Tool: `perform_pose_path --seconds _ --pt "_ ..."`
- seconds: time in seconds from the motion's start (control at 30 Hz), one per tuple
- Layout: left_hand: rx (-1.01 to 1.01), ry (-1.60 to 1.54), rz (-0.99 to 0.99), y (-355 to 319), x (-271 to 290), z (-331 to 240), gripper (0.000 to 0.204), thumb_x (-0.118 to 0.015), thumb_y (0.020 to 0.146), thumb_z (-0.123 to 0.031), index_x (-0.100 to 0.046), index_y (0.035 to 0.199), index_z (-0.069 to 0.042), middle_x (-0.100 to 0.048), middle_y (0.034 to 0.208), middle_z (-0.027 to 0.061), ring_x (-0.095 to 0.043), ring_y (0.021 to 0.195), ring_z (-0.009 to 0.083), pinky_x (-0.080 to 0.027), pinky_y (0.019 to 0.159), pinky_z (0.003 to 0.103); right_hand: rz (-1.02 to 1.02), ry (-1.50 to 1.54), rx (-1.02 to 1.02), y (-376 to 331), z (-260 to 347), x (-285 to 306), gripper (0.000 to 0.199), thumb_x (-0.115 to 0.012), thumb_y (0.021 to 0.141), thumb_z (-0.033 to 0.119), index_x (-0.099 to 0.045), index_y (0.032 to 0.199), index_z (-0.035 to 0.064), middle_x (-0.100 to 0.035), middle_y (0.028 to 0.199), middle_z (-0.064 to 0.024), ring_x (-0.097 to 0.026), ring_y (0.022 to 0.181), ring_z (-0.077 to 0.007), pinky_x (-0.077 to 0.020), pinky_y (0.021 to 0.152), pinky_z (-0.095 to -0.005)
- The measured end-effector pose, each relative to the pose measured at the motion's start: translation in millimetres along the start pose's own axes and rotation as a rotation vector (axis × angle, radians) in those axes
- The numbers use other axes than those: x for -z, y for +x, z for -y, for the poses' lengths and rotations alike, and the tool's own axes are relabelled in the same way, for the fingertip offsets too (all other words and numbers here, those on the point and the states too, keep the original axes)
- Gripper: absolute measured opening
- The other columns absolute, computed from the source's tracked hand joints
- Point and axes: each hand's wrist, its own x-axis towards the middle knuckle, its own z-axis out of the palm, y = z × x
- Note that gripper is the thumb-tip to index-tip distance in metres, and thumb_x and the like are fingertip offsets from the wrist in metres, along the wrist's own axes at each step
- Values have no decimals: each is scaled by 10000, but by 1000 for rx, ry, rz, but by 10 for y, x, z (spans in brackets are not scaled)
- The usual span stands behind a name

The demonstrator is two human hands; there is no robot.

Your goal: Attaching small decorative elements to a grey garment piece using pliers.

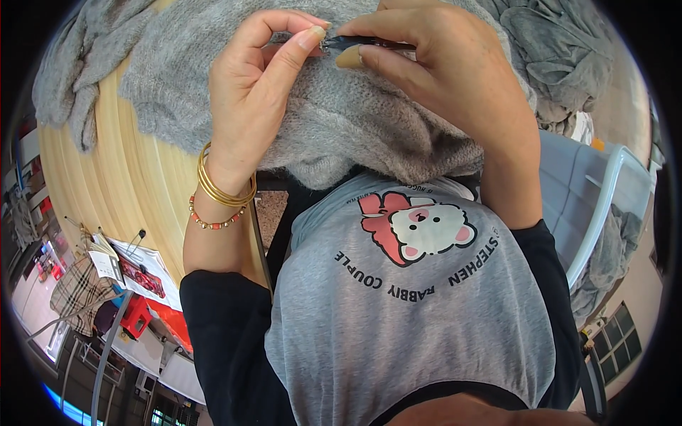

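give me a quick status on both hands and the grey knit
Left hand pinching grey knit garment at its edge. Right hand gripping small dark clippers, tip at the pinch. Nothing blocking.

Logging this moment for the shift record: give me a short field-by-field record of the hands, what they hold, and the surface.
left hand: pinching the fuzzy grey knitted garment between thumb and forefinger
right hand: gripping a small dark snipping tool, tip at the pinched spot
garment: draped over the pale wooden table
left wrist: gold bangles, beaded bracelet
nearby: grey fabric pile, upper right
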Motion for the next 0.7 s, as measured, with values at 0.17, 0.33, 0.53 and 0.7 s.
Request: perform_pose_path --seconds 0.17,0.33,0.53,0.7 --pt "-26 2 27 32 -15 -9 142 -545 993 -89 -598 1077 13 -630 1158 106 -587 967 120 -492 886 271 7 -16 -27 8 23 46 194 -675 820 156 -713 945 14 -619 783 -139 -622 757 -327 -481 663 -401" --pt "-38 1 21 -21 3 21 141 -534 997 -79 -593 1084 15 -624 1167 112 -594 975 125 -497 890 275 5 -29 -3 24 -5 -23 192 -678 818 158 -714 939 12 -635 800 -136 -630 766 -326 -487 667 -398" --pt "-12 20 4 17 -61 -42 138 -518 1002 -73 -583 1085 17 -624 1162 123 -631 963 156 -516 873 288 -3 22 -66 -13 -29 33 203 -683 810 149 -710 952 6 -643 812 -148 -637 783 -324 -495 684 -398" --pt "-132 -5 -176 47 -40 -44 150 -575 967 -41 -553 1105 13 -628 1140 116 -669 941 167 -505 816 250 -245 84 -24 -174 -274 153 255 -688 800 141 -696 995 -22 -668 873 -175 -634 770 -312 -493 687 -368"
